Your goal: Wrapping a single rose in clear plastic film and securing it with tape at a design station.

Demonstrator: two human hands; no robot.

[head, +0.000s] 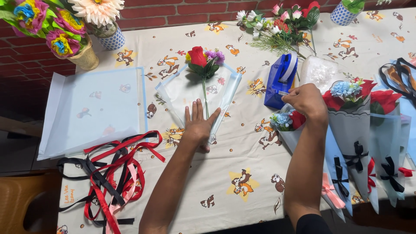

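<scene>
Landmark: I take the table [225, 190] as my reference; a pale cloth printed with small cartoon animals on stars covers it.
Wall: beyond the table's far edge I see a red brick wall [173, 11] with light mortar lines, running the full width.
Left of the table: I see the brick carry on down into shadow, darker than the strip above.
Chair: at the table's near left corner I make out the curved back of a tan plastic chair [19, 201].
Light: soft and even over the tabletop, dim off its left side.
</scene>
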